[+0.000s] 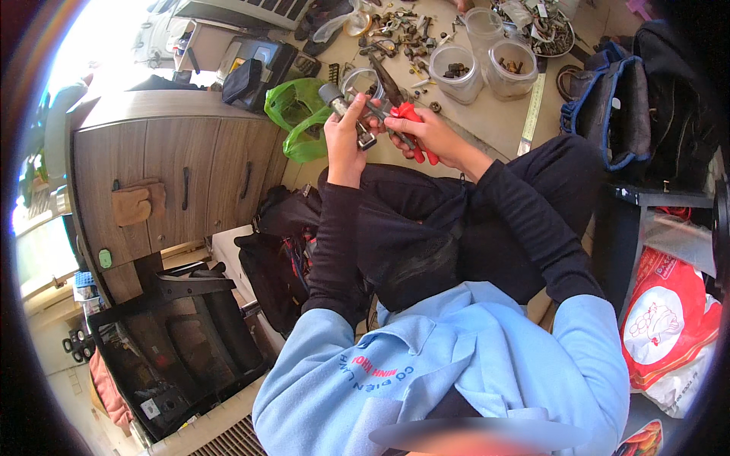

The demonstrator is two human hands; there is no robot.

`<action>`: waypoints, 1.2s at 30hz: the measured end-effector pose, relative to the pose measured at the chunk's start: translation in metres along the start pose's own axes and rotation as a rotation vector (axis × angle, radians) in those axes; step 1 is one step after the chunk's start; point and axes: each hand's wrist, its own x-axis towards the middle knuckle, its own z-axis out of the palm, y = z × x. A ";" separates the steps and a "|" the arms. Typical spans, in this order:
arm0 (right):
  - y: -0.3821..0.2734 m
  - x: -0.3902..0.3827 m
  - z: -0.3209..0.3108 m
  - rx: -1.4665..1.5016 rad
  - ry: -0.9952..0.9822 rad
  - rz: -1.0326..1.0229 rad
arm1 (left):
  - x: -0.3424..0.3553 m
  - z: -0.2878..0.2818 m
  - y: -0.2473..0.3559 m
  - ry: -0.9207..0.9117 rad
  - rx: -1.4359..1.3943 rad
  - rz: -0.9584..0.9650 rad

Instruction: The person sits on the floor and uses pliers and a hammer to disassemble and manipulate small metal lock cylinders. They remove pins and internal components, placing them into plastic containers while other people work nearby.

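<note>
My left hand is closed around a short metal tool-like piece with a round grey end and a squared metal end; its exact kind is unclear. In my right hand is a pair of red-handled pliers, its long dark jaws pointing up and away. A slim grey metal bar crosses between both hands, and the fingers hide part of it. Just beyond the hands stands a clear round tub. A green plastic bag sits open to the left of my left hand.
Small metal parts lie scattered on the floor ahead. Clear tubs with dark pieces stand beside a heaped bowl. A yellow ruler lies right of them. A black tool bag stands right, a wooden cabinet left.
</note>
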 end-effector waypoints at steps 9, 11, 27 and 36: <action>0.001 0.002 0.003 -0.103 0.057 0.042 | 0.013 -0.003 -0.025 0.148 -0.062 0.075; 0.000 0.003 0.004 -0.396 0.146 -0.052 | 0.022 -0.004 -0.034 0.168 -0.089 0.090; -0.027 -0.022 0.004 0.538 -0.122 0.209 | 0.013 0.020 -0.009 -0.078 -0.231 -0.323; -0.043 -0.037 0.004 0.470 -0.235 0.142 | -0.010 0.040 0.004 -0.085 -0.305 -0.231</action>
